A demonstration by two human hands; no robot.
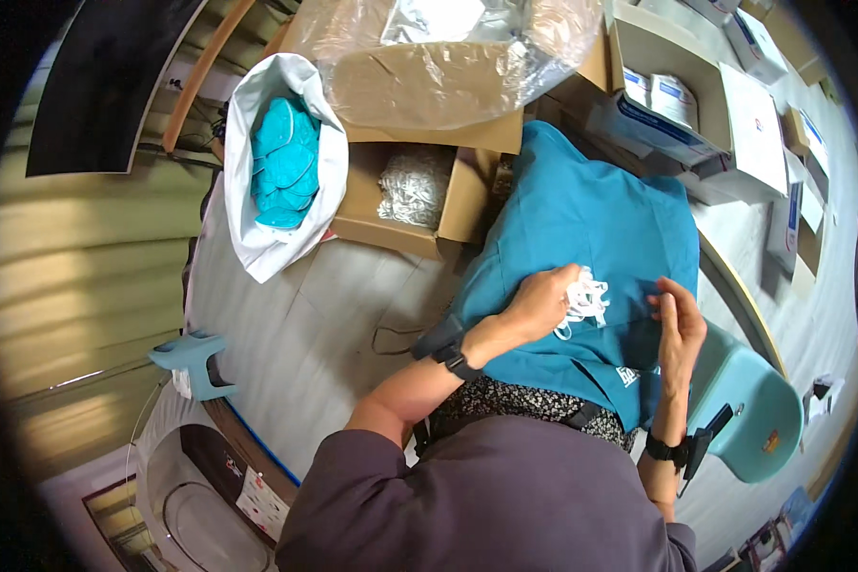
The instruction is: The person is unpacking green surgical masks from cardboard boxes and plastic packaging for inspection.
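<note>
A bunch of white cord loops (589,301) rests on the teal cloth (582,205) draped over my lap. My left hand (539,303) is closed at the bunch's left edge, its fingertips bent against the loops. To the right, apart from the bunch, my right hand (679,332) hovers over the cloth. Its thumb and fingers come together in a pinch, and whatever may lie between them is too small to make out. Each wrist has a black band.
Ahead, a cardboard box (372,205) contains more white cords. Left of it, a white bag (243,224) holds teal folded pieces with straps. A plastic-lined carton (429,86) stands behind. At right are an open box (658,133) with white packets and a teal plastic seat (758,410).
</note>
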